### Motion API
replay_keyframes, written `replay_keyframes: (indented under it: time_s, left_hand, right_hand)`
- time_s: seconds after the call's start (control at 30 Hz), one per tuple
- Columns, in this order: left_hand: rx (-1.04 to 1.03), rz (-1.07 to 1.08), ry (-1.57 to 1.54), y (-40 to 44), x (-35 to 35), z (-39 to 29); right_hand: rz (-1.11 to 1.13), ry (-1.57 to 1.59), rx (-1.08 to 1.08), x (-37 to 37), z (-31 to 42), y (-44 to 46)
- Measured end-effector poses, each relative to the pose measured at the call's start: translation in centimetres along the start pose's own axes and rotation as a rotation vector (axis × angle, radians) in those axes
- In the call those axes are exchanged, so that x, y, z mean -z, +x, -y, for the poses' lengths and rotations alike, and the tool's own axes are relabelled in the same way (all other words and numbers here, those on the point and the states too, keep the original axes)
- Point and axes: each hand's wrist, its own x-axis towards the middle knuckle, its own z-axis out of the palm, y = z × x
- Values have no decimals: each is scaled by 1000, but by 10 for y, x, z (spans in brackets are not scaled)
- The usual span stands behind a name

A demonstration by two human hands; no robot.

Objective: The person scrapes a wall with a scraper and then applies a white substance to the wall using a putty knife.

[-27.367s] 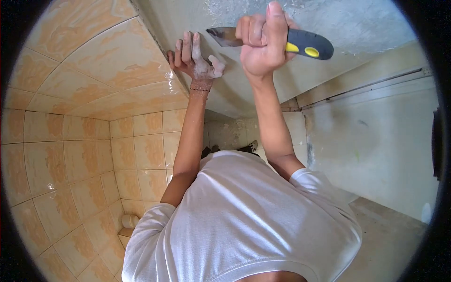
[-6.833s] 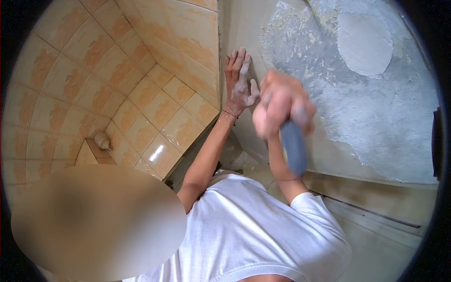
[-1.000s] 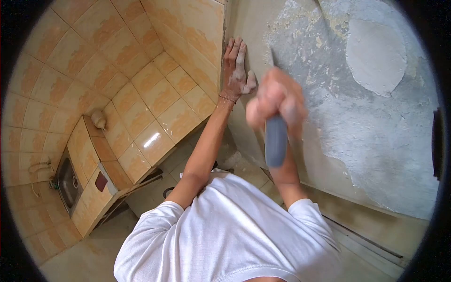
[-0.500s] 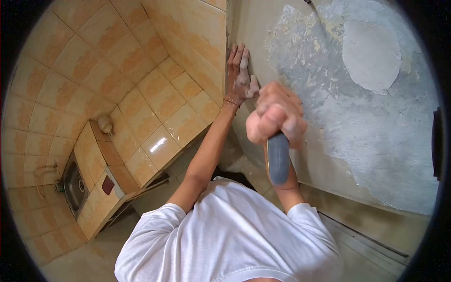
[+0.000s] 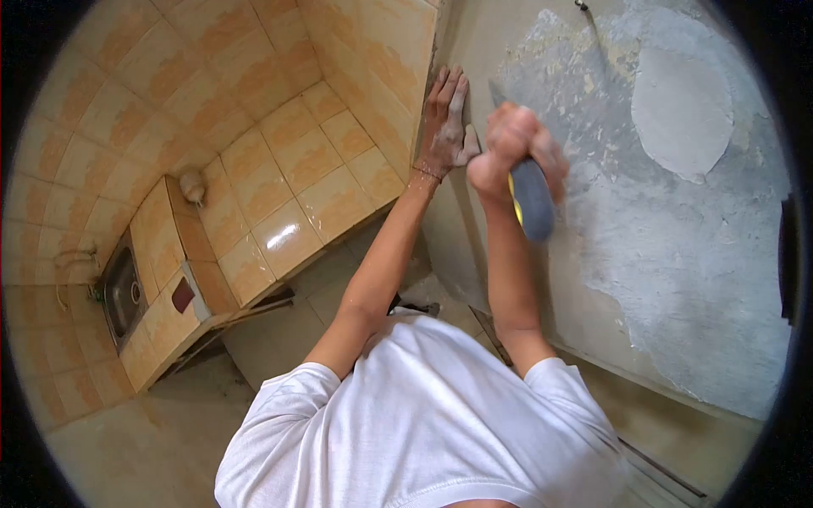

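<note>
My left hand, dusted with white powder, lies flat on the wall beside the edge of the tiled corner, its fingers stretched out. My right hand is wrapped around a scraper with a grey and yellow handle. The handle's thick end points back toward me. Only a small part of a grey blade shows past the knuckles, close to the wall, and motion blurs it; whether it touches cannot be made out. Right of this hand, the wall has rough, peeled patches and a smooth pale patch.
On the left runs a tiled counter with a metal sink and a tap. A round pale object sits at the counter's back. A dark fitting sticks out of the wall above. Another dark object is at the right edge.
My right hand has moved up and slightly right with the scraper, and its handle has tilted. My left hand keeps its place on the wall while the view has shifted a little.
</note>
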Motion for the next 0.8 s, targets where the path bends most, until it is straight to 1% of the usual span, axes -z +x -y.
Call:
replay_keyframes:
  time_s: [0.03, 0.1, 0.13, 0.17, 0.23, 0.27, 0.3, 0.37, 0.4, 0.43, 0.5, 0.53, 0.63, 0.67, 0.7, 0.77, 0.8]
  left_hand:
    - [12, -2, 8, -4, 1, -3]
    - [-50, -33, 31, 0, -1, 0]
    - [-30, -36, 20, 1, -2, -1]
    - [-27, -45, 35, 2, -1, -1]
    - [-73, -78, -10, 3, -1, -1]
    - [-51, -60, 4, 1, -1, -3]
    - [-53, -58, 2, -1, 0, -4]
    - [37, -1, -15, -2, 1, -6]
    - [-124, -137, -34, 6, -1, -5]
    - [-136, -142, -38, 9, -1, -6]
    - [-59, -76, -61, 7, 6, -11]
    - [-62, -72, -70, 6, 8, -13]
    - [40, 50, 16, 7, 17, -21]
    - [-51, 12, 104, -1, 0, 4]
    - [-61, 7, 97, 5, 1, 0]
    - [-76, -121, 8, 8, 1, -9]
    - [-70, -113, 26, 8, 1, -8]
  right_hand:
    - [7, 8, -10, 6, 5, -6]
    - [79, 302, -93, 14, 18, -5]
    - [23, 353, -115, 16, 22, -5]
    - [25, 370, -118, 16, 25, -3]
    - [-37, 258, -93, 18, 30, 2]
    - [139, 104, -112, 24, 26, 6]
    - [136, 102, -111, 24, 24, -1]
    - [102, -281, 4, 24, 20, -15]
    - [429, 369, -282, 38, 34, 7]
    - [427, 366, -269, 30, 36, 15]
    - [99, 295, 170, 13, 45, 19]
    - [195, 218, 216, 20, 26, 13]
    - [166, 261, 176, 4, -1, 1]
    - [243, 245, 97, 4, 15, 4]
    - [243, 239, 109, 4, 24, 9]
    - [174, 249, 183, 5, 34, 15]
    - [122, 373, 179, 1, 27, 13]
